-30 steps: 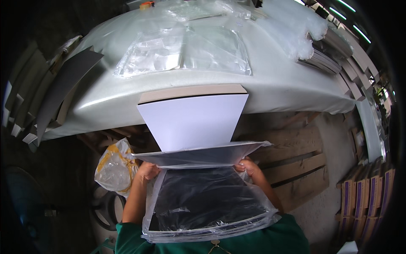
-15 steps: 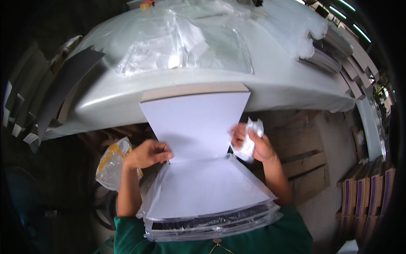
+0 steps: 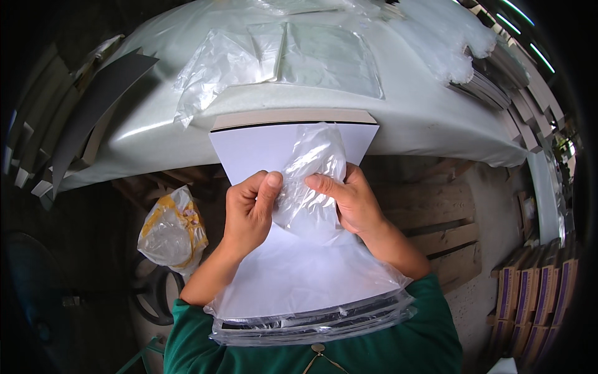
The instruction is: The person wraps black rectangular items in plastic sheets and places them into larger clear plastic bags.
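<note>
A crumpled clear plastic bag [image 3: 319, 149] is pinched between my two hands over a flat white board [image 3: 238, 148]. My left hand [image 3: 250, 209] grips its left edge with thumb and curled fingers. On the other side my right hand [image 3: 350, 199] is closed round it, thumb laid across the front. The board's far end rests against the table edge, on or in front of a beige-edged slab. Close to my body lies a stack of white boards in clear plastic sleeves [image 3: 305, 280], with dark edges showing.
Flat clear bags [image 3: 330, 59] lie on the film-covered table [image 3: 423, 118]. Grey boards are stacked at the left [image 3: 93, 112] and right [image 3: 498, 84]. Below are a clear bag with yellow tape [image 3: 174, 227], a wooden pallet [image 3: 445, 234] and stacked cartons [image 3: 529, 287].
Both hands have come inward and up over the white board. The bundled plastic in my right hand is now opened out, and my left hand has taken hold of it.
</note>
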Action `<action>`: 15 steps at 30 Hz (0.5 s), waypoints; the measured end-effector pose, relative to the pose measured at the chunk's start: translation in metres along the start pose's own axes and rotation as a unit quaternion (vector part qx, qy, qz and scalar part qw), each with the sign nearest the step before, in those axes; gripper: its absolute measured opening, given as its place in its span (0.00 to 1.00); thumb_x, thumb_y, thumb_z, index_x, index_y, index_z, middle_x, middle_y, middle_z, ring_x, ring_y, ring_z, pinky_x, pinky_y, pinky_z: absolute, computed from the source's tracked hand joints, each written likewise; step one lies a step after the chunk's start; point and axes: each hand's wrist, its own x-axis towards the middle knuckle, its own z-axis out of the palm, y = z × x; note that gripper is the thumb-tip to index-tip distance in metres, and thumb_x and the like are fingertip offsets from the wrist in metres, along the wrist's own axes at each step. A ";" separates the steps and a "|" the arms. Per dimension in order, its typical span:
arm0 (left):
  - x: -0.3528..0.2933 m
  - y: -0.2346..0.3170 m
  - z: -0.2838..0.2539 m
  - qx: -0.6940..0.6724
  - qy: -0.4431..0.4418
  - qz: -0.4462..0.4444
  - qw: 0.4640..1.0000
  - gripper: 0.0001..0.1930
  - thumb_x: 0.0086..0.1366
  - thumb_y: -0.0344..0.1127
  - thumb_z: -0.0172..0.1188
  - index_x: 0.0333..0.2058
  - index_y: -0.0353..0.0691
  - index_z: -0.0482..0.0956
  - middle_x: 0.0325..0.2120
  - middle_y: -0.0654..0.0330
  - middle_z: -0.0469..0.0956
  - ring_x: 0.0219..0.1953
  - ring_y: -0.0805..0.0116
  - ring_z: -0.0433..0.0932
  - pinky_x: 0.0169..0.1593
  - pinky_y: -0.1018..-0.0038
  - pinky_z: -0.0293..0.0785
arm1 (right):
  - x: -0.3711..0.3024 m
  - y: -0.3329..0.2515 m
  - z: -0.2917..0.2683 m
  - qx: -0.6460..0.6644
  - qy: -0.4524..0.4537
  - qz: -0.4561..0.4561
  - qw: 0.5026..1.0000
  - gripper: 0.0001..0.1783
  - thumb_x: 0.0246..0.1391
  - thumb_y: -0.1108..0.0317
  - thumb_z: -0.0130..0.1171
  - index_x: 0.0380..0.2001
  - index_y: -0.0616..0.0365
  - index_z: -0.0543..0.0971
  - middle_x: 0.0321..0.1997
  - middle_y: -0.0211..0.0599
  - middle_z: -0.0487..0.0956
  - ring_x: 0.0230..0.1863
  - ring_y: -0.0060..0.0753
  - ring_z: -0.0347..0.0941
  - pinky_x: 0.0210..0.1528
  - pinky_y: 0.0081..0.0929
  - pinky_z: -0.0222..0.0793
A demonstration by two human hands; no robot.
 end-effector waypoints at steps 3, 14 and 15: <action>0.003 -0.002 0.007 0.066 0.019 0.058 0.996 0.08 0.58 0.33 0.56 0.30 0.32 0.74 0.21 0.66 0.73 0.25 0.82 0.66 0.30 0.85 0.64 | 0.004 0.002 -0.002 0.041 0.002 -0.005 0.999 0.16 0.48 0.67 0.58 0.39 0.64 0.72 0.34 0.33 0.75 0.36 0.19 0.70 0.38 0.20 0.66; 0.000 -0.012 0.001 0.066 -0.014 0.039 0.997 0.07 0.55 0.31 0.59 0.26 0.33 0.74 0.22 0.65 0.75 0.26 0.80 0.68 0.34 0.83 0.64 | 0.005 0.017 -0.001 0.072 0.026 0.006 0.997 0.13 0.48 0.65 0.59 0.34 0.59 0.71 0.32 0.28 0.71 0.33 0.20 0.68 0.37 0.20 0.64; 0.000 -0.011 0.001 0.102 -0.032 0.044 0.993 0.07 0.55 0.31 0.59 0.26 0.33 0.73 0.22 0.64 0.74 0.27 0.80 0.68 0.35 0.83 0.64 | 0.005 0.017 -0.001 0.074 0.028 0.017 0.997 0.13 0.48 0.64 0.59 0.34 0.58 0.71 0.32 0.28 0.71 0.34 0.20 0.68 0.37 0.20 0.64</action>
